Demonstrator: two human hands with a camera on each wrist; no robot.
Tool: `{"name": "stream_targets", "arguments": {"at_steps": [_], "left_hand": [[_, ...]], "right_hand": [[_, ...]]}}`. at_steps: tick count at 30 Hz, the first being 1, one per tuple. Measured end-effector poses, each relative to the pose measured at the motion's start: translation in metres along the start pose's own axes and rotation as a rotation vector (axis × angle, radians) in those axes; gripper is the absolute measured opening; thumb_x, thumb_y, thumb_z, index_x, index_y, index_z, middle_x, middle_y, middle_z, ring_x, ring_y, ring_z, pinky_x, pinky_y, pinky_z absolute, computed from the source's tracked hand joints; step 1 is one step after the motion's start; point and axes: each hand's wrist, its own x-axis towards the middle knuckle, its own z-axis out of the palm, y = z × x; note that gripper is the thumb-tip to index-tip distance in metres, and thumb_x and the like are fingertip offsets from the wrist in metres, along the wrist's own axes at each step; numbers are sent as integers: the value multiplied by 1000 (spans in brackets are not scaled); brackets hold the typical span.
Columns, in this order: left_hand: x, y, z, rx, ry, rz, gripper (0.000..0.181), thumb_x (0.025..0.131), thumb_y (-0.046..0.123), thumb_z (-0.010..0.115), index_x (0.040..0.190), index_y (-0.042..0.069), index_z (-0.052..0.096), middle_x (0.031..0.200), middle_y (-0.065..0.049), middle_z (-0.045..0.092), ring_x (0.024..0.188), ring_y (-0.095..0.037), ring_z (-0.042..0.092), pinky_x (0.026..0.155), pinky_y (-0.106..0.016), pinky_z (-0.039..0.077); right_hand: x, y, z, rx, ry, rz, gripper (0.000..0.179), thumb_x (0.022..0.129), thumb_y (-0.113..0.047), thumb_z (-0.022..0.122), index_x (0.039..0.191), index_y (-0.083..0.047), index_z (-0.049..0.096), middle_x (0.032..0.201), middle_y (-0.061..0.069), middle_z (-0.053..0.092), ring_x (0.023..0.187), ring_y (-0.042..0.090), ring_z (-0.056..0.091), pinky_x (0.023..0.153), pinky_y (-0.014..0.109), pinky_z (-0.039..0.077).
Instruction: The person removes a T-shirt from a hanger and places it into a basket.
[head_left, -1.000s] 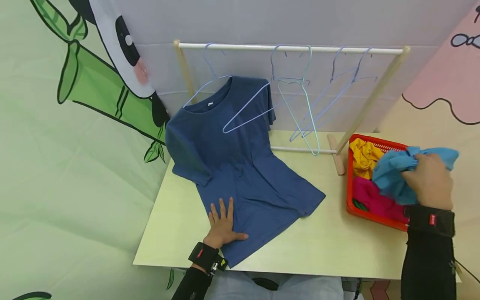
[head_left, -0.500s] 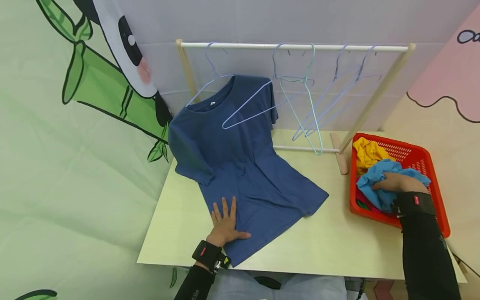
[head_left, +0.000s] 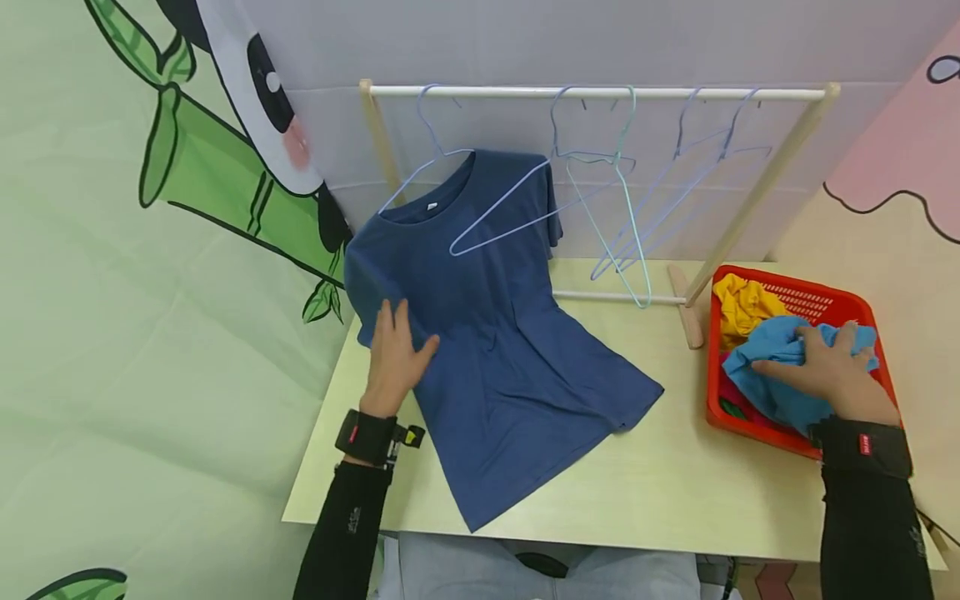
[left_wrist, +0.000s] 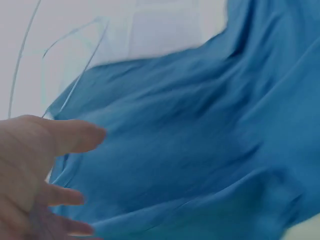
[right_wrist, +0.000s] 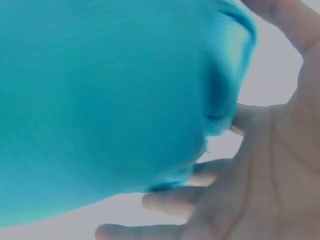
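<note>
A dark blue T-shirt [head_left: 517, 358] hangs on a lilac wire hanger [head_left: 495, 208], its lower part spread over the table. My left hand [head_left: 393, 358] is over the shirt's left side near the sleeve, fingers straight and thumb apart; the left wrist view shows blue fabric [left_wrist: 165, 135] beyond the thumb. At the right, my right hand [head_left: 840, 375] is over the light blue cloth [head_left: 772, 358] in the red basket [head_left: 832, 304]. Its fingers are spread, and in the right wrist view the cloth [right_wrist: 100, 100] lies right beside them.
Several wire hangers [head_left: 630, 217] hang from the white rod [head_left: 480, 91] of a wooden rack. The basket also holds a yellow cloth [head_left: 742, 304], and pink and green ones partly covered. The pale table [head_left: 660, 492] ends close to the person's lap.
My right hand has lowered the light blue cloth into the basket and loosened its fingers. My left hand has left the shirt's lower part and moved up toward the sleeve.
</note>
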Motion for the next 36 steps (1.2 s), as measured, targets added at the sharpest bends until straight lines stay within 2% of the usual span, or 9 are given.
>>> {"name": "stream_targets", "arguments": {"at_steps": [4,8,11,14,18,22,26,30,36], "left_hand": [[45,-5,-38,-76,143,-3,90,101,26,71,168,-2,18,174,-32,-2,162,-49,0,126,-68,15],[82,-12,-63,-106,174,-1,97,102,23,69,171,4,4,176,-23,-14,163,-41,-12,128,-66,5],[101,-12,-75,-78,138,24,91,103,22,66,171,3,9,175,-28,8,162,-48,11,126,-66,17],[111,-4,-79,-25,92,43,73,106,28,62,165,-2,32,160,-34,39,145,-54,42,116,-65,35],[112,13,-74,-10,53,72,48,111,43,53,130,0,59,116,-29,65,102,-49,65,84,-59,51],[111,32,-64,-69,96,141,43,116,41,42,97,4,50,77,-14,49,68,-37,54,61,-44,37],[110,49,-60,-112,202,190,41,118,32,40,90,3,48,72,-8,40,62,-34,48,58,-41,33],[101,70,-68,-146,316,213,41,116,28,43,89,-1,52,68,-9,41,60,-39,51,56,-44,34],[64,106,-92,-238,432,143,39,112,27,50,82,3,52,66,-10,44,60,-40,53,56,-43,35]], "right_hand": [[-20,-15,-7,-3,217,18,108,102,-64,58,163,8,7,158,45,-34,140,81,-17,92,98,17],[-34,-29,-13,-17,317,-16,101,104,-59,58,159,14,17,163,43,-29,146,75,-16,101,95,9],[-41,-36,-14,-33,336,-52,97,105,-56,59,155,17,22,164,43,-24,148,72,-12,105,92,9],[-46,-40,-12,-39,356,-88,88,105,-50,61,152,18,29,166,43,-18,150,71,-5,106,91,14],[-48,-46,-12,-34,353,-147,82,105,-46,64,151,15,34,167,43,-12,141,75,19,99,89,29],[-48,-57,-11,1,300,-224,81,105,-46,67,152,13,37,170,40,-10,130,77,33,93,87,35],[-51,-69,-7,13,275,-271,78,104,-45,69,153,10,41,171,38,-6,131,75,36,92,85,38],[-58,-81,-4,19,305,-305,76,104,-43,70,152,8,43,173,35,-2,129,74,39,91,83,41],[-76,-105,1,22,404,-422,67,100,-34,77,145,10,52,171,34,16,132,67,44,90,80,47]]}}
